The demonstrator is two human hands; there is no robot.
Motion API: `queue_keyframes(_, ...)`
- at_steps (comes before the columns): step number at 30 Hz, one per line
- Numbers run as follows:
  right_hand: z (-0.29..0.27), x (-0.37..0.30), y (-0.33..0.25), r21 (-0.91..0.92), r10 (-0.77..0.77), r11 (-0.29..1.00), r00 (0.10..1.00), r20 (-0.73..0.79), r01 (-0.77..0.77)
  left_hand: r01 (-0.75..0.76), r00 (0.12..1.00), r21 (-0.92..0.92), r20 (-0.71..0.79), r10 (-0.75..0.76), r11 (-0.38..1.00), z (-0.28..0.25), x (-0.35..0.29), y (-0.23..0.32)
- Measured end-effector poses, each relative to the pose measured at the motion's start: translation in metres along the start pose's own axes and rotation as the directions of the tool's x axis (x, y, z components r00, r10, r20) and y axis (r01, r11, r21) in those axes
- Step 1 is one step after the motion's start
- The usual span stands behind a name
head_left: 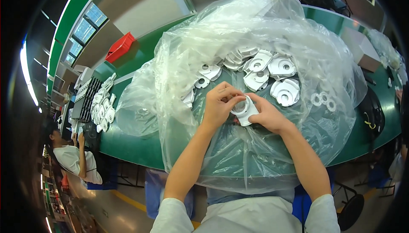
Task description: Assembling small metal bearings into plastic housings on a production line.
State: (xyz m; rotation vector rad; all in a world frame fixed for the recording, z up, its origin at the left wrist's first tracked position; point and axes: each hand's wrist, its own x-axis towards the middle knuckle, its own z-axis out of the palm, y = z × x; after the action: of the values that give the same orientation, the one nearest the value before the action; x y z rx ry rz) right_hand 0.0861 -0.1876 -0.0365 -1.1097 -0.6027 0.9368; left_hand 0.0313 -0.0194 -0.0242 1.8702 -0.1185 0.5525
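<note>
In front of me, above the clear plastic sheet (230, 160), my right hand (269, 114) grips a white plastic part (246, 117) with a round ring opening and a flat tab. The thumb lies over the tab and the fingers wrap behind it. My left hand (219, 105) is at the ring's left rim, thumb and fingertips pinched together; whatever they pinch is hidden. Just beyond my hands lie several similar white parts (286, 92) in a loose arc, partly under the folds of the plastic.
Flat white rings (324, 98) lie to the right. A green table (132, 143) carries everything. On the left are a heap of white parts (103, 107), dark stacked trays (87, 101) and a seated co-worker (76, 160). A red bin (120, 47) and a cardboard box (360, 49) stand farther back.
</note>
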Motion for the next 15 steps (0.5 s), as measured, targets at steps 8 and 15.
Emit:
queue_keyframes(8,0.0061,-0.0014,-0.004,0.103,0.031,0.994,0.999,0.008,-0.032,-0.113,0.992,0.093,-0.038,0.117,0.989,0.0056,0.0004,-0.004)
queue_keyframes(15,0.0088,-0.0025,-0.0007,0.073,0.016,0.997,0.999,-0.039,-0.014,-0.123,0.985,0.175,-0.097,0.142,0.977,0.0045,-0.0012,-0.0005)
